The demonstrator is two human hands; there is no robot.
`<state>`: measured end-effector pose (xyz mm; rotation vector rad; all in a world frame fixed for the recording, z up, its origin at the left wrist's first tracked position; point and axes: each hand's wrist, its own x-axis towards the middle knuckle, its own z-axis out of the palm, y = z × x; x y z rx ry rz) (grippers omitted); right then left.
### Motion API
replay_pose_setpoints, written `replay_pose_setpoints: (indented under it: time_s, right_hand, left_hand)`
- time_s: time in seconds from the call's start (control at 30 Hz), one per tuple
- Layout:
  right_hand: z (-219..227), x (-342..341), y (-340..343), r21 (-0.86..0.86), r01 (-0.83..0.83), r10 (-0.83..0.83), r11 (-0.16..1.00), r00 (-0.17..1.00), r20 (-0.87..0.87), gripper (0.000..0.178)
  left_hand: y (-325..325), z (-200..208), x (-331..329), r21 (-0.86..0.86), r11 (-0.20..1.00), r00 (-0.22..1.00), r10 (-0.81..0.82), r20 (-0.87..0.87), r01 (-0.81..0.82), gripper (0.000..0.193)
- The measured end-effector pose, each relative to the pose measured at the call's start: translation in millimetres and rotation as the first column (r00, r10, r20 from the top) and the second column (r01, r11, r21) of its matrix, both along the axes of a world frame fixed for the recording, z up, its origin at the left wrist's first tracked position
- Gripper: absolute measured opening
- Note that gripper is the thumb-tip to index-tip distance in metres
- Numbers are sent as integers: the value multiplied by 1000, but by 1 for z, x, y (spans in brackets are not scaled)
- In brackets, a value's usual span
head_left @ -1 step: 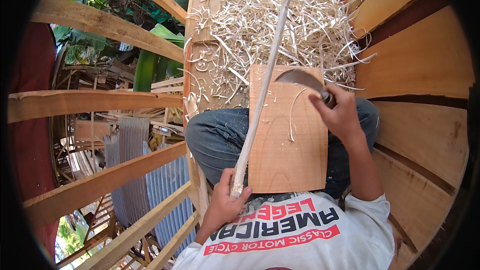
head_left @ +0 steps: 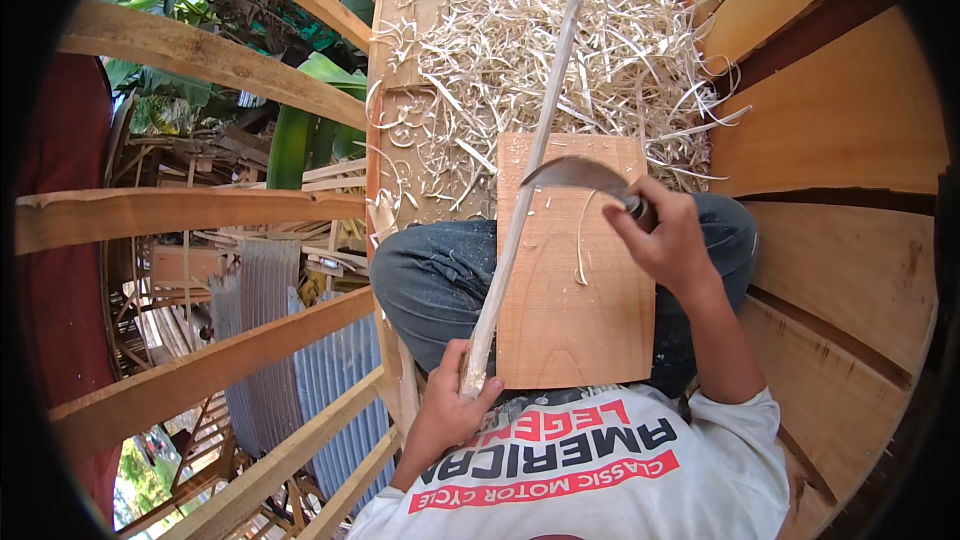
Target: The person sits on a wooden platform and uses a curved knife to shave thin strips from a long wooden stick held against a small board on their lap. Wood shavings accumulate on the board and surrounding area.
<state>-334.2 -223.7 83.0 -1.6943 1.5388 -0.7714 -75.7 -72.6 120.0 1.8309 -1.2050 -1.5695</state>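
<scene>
With the left hand (head_left: pixel 452 410) gripping the near end of the pale wooden stick (head_left: pixel 549 90) slanting ahead of it, the right hand (head_left: pixel 668 240), clenched round the sickle-shaped knife (head_left: pixel 585 171), should probably shave shallowly, well ahead of the left.

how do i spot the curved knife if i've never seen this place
Find the flat wooden board lying over the person's jeans. Over its upper part, the right hand grips the curved knife. Its crescent-shaped metal blade sets it apart from the straight, pale stick at its tip.
</scene>
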Motion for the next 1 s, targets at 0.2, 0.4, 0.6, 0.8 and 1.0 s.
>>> replay_pose_setpoints:
  time_s: [0.2,0.4,0.6,0.8,1.0]
  right_hand:
    - [7,13,-14,-116,-171,179,978,982,55,20]
    - [-3,23,-6,-212,-348,332,913,937,-107,18]
    - [-30,40,-21,-115,-230,205,966,960,-193,18]
    - [-32,56,-20,-82,-483,417,872,819,-394,22]
    - [-35,66,-21,-144,-601,443,786,711,-546,23]
  left_hand:
    - [17,-18,28,-22,999,998,-28,55,29,34]
    - [50,-39,59,-7,999,978,-45,202,47,36]
    - [76,-58,68,92,995,980,12,197,-30,34]
    - [74,-83,64,40,999,963,24,268,-36,33]
    - [72,-89,61,85,996,956,9,293,-35,37]
